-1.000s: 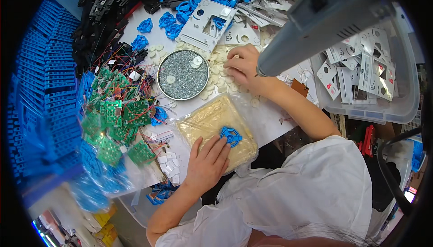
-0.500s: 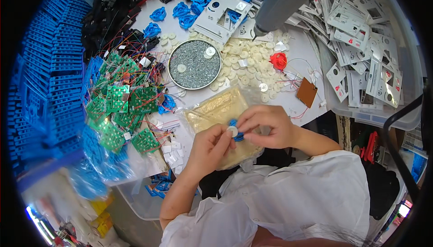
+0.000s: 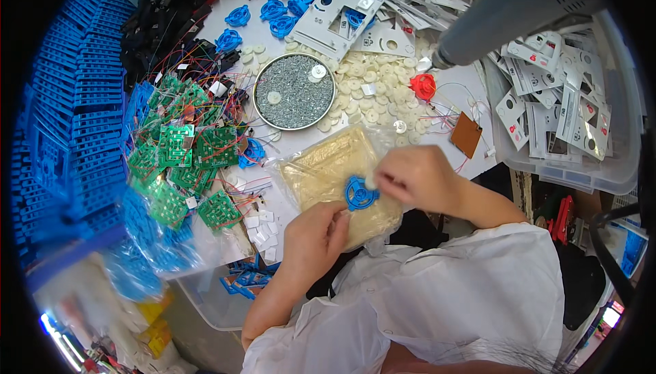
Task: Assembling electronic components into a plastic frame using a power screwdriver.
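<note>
A blue round plastic part (image 3: pixel 360 193) with a ringed centre lies on a tan pad wrapped in clear plastic (image 3: pixel 314 169), in front of me. My left hand (image 3: pixel 316 234) rests at the pad's near left side, its fingers curled together beside the blue part's edge; whatever they may grip is hidden. Just right of the part, my right hand (image 3: pixel 420 179) is slightly blurred, with a small off-white plastic disc (image 3: pixel 370 181) at its closed fingertips.
Beyond the pad stand a round tin of small metal screws (image 3: pixel 295 94) and a spread of off-white discs (image 3: pixel 362 80). Green circuit boards (image 3: pixel 179 147) lie left. A grey power tool (image 3: pixel 506 18) hangs over the right side, near a bin of white panels (image 3: pixel 547 107).
The off-white disc has passed from my left fingertips to my right. My hands have parted, uncovering the blue part on the pad. The grey power tool has swung right.
</note>
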`<action>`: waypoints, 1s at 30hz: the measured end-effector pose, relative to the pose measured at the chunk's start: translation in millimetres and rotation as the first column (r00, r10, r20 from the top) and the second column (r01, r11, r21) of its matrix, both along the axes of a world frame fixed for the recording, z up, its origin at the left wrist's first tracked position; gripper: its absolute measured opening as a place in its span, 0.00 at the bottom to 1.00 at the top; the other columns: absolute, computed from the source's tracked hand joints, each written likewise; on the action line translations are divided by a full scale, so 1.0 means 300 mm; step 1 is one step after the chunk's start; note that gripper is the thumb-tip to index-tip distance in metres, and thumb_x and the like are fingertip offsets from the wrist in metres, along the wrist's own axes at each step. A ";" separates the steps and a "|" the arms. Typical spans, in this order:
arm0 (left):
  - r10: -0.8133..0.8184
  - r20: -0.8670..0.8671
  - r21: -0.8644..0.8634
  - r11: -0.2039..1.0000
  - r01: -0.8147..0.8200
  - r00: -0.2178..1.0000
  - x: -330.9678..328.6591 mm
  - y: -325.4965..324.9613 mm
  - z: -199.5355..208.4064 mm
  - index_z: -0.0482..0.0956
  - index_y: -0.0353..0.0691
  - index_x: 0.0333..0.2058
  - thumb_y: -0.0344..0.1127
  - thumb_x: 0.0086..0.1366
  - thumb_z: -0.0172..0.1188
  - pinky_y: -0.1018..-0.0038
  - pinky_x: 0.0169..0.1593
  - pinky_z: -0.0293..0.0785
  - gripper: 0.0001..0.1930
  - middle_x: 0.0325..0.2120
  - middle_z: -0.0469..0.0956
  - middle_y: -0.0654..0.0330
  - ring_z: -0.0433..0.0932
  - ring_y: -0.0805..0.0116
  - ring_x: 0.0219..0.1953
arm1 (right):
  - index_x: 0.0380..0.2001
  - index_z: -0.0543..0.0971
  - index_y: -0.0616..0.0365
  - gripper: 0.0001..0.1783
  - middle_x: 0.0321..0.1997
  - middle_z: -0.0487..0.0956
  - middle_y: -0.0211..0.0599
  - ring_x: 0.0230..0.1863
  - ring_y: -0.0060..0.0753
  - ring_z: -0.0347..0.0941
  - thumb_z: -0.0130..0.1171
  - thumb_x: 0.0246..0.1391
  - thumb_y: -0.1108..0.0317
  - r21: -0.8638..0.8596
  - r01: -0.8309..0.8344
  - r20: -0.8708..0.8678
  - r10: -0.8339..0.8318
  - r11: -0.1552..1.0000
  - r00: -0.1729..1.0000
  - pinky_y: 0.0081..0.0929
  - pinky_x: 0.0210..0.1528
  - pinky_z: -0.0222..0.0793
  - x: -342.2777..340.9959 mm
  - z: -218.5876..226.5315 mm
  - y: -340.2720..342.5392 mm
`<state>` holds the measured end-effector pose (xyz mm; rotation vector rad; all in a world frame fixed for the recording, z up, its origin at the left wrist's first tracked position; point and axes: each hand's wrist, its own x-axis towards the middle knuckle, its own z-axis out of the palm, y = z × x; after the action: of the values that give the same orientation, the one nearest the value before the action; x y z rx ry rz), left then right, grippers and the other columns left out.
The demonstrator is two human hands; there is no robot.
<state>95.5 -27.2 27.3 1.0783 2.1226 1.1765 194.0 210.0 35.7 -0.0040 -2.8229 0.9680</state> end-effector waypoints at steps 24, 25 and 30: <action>0.005 -0.282 0.223 0.973 0.061 0.959 -0.010 -0.018 -0.040 0.81 0.36 0.38 0.22 0.58 0.66 0.61 0.40 0.77 0.09 0.33 0.83 0.51 0.82 0.50 0.35 | 0.68 0.71 0.55 0.42 0.69 0.70 0.43 0.59 0.38 0.71 0.72 0.48 0.72 -0.507 0.807 -0.239 -0.949 0.304 0.207 0.33 0.59 0.70 0.168 -0.191 0.699; -0.001 -0.278 0.259 0.963 0.076 0.960 -0.018 -0.015 -0.051 0.82 0.36 0.37 0.22 0.58 0.66 0.62 0.39 0.77 0.08 0.33 0.82 0.51 0.81 0.52 0.33 | 0.69 0.70 0.56 0.42 0.72 0.68 0.45 0.60 0.39 0.69 0.72 0.48 0.73 -0.351 0.834 -0.511 -0.834 0.425 0.209 0.34 0.60 0.69 0.205 -0.186 0.746; 0.009 -0.313 0.161 0.986 0.044 0.950 -0.080 -0.101 0.028 0.82 0.36 0.36 0.21 0.59 0.65 0.65 0.36 0.77 0.07 0.33 0.83 0.52 0.81 0.56 0.31 | 0.63 0.75 0.65 0.36 0.55 0.77 0.49 0.53 0.46 0.72 0.73 0.52 0.64 -0.123 0.944 -0.710 -0.692 0.306 0.132 0.40 0.57 0.67 0.217 -0.214 0.972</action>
<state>71.5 -57.4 35.6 1.4395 2.2728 1.2614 259.1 501.7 -28.5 -0.9470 -1.6907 0.0497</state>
